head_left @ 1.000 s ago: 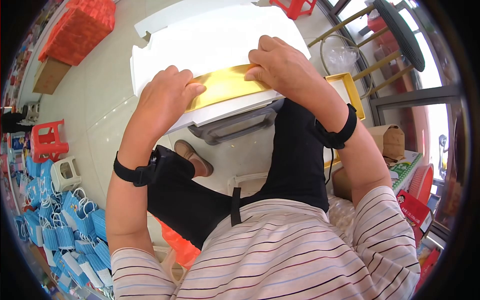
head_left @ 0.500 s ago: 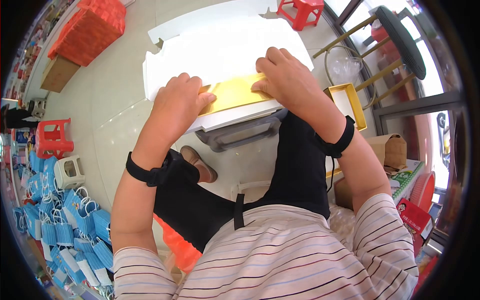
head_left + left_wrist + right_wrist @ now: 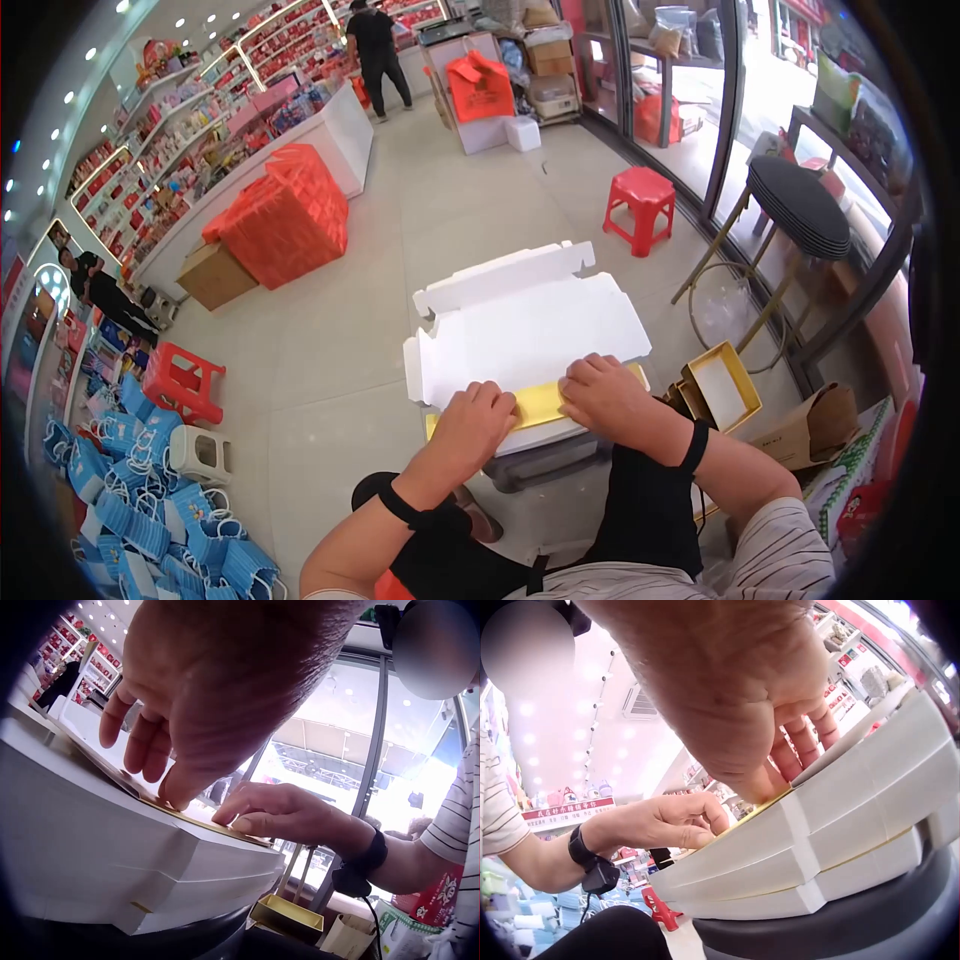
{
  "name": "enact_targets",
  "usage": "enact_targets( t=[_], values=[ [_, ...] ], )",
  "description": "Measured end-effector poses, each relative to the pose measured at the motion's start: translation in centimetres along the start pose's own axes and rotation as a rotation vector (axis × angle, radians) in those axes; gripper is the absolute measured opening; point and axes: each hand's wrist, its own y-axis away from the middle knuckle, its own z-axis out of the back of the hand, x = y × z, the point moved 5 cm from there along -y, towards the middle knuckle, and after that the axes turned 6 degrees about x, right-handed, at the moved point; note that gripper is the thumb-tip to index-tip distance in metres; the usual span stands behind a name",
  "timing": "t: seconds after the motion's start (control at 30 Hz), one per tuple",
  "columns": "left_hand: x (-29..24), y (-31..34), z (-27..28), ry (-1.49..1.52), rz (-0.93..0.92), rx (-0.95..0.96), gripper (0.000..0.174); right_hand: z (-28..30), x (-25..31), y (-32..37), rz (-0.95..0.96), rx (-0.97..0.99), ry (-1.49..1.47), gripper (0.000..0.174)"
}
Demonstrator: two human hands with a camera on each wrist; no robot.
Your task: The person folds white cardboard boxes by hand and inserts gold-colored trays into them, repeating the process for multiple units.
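A flat cardboard box blank (image 3: 540,325), white with notched edges, lies across a dark grey stool (image 3: 545,468). Along its near side a gold flap (image 3: 540,404) is raised at a crease. My left hand (image 3: 468,432) pinches the flap's left part between thumb and curled fingers. Farther right, my right hand (image 3: 610,398) pinches the same flap, its thumb on the near side. From the right wrist, the fingers (image 3: 806,742) reach over the gold edge. Beneath it, a thick stack of white blanks (image 3: 97,825) shows in the left wrist view.
An open gold box (image 3: 740,385) stands to the right, by a brown paper bag (image 3: 815,428). Red stools (image 3: 640,210) and a black round-topped stool (image 3: 797,205) stand around. Blue gift bags (image 3: 160,500) pile up at left. Two people are farther off in the shop.
The head view has tilted up, so the shop floor and shelves come into sight and the blank appears lower. Both hands stay on the gold flap.
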Motion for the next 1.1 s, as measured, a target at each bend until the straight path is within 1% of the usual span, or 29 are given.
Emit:
enact_targets(
  t=[0.03, 0.1, 0.13, 0.2, 0.23, 0.3, 0.33, 0.4, 0.43, 0.5, 0.53, 0.6, 0.63, 0.7, 0.83, 0.9, 1.03, 1.1],
  values=[
    [-0.1, 0.1, 0.5, -0.019, -0.003, -0.013, 0.029, 0.3, 0.5, 0.1, 0.009, -0.018, 0.01, 0.025],
    [-0.6, 0.2, 1.1, 0.022, -0.012, 0.075, 0.033, 0.6, 0.9, 0.4, -0.022, 0.036, 0.042, 0.041],
    [-0.5, 0.2, 1.1, 0.013, -0.016, 0.07, 0.033, 0.6, 0.7, 0.3, -0.021, 0.027, 0.047, 0.041],
    [-0.1, 0.2, 0.7, 0.019, -0.061, 0.096, 0.035, 0.1, 0.5, 0.1, 0.003, 0.083, 0.071, 0.046],
    [0.0, 0.2, 0.7, 0.015, -0.062, 0.097, 0.035, 0.1, 0.5, 0.1, 0.002, 0.078, 0.07, 0.046],
    [-0.2, 0.2, 0.7, -0.019, -0.106, 0.117, 0.033, -0.3, 0.9, 0.1, 0.062, 0.1, 0.194, 0.045],
    [-0.2, 0.1, 0.7, -0.022, -0.109, 0.12, 0.033, -0.3, 1.0, 0.1, 0.059, 0.097, 0.192, 0.045],
    [-0.9, 0.2, 0.4, -0.173, -0.147, 0.117, 0.031, -0.7, 1.5, 0.3, 0.124, 0.078, 0.301, 0.038],
    [-1.2, 0.0, 0.4, -0.173, -0.147, 0.12, 0.031, -0.9, 1.6, 0.4, 0.123, 0.078, 0.298, 0.038],
    [-1.8, -0.3, 0.6, -0.272, -0.164, 0.084, 0.03, -1.4, 1.9, 0.5, 0.175, 0.07, 0.41, 0.034],
    [-1.9, -0.3, 0.4, -0.272, -0.163, 0.087, 0.03, -1.4, 2.1, 0.5, 0.175, 0.07, 0.408, 0.034],
    [-1.6, -0.3, 0.4, -0.234, -0.157, 0.004, 0.03, -1.1, 2.3, 0.5, 0.163, 0.049, 0.45, 0.034],
    [-1.5, -0.3, 0.3, -0.236, -0.157, 0.006, 0.03, -1.1, 2.3, 0.5, 0.163, 0.048, 0.448, 0.034],
    [-1.2, -0.3, 0.5, -0.172, -0.153, -0.037, 0.03, -0.9, 2.1, 0.5, 0.12, -0.002, 0.354, 0.035],
    [-0.6, -0.3, 0.3, -0.155, -0.172, -0.045, 0.03, -1.0, 1.7, 0.3, 0.104, 0.003, 0.316, 0.031],
    [-0.3, -0.3, 0.4, -0.113, -0.164, -0.063, 0.03, -1.3, 1.1, 0.2, 0.1, 0.05, 0.329, 0.028],
    [-0.2, -0.4, -0.2, -0.164, -0.135, -0.053, 0.032, -1.0, 0.7, 0.1, 0.073, 0.038, 0.261, 0.026],
    [0.1, -0.4, -0.3, -0.144, -0.116, -0.108, 0.033, -1.6, 0.2, 0.4, 0.062, -0.054, 0.195, 0.027]
  ],
)
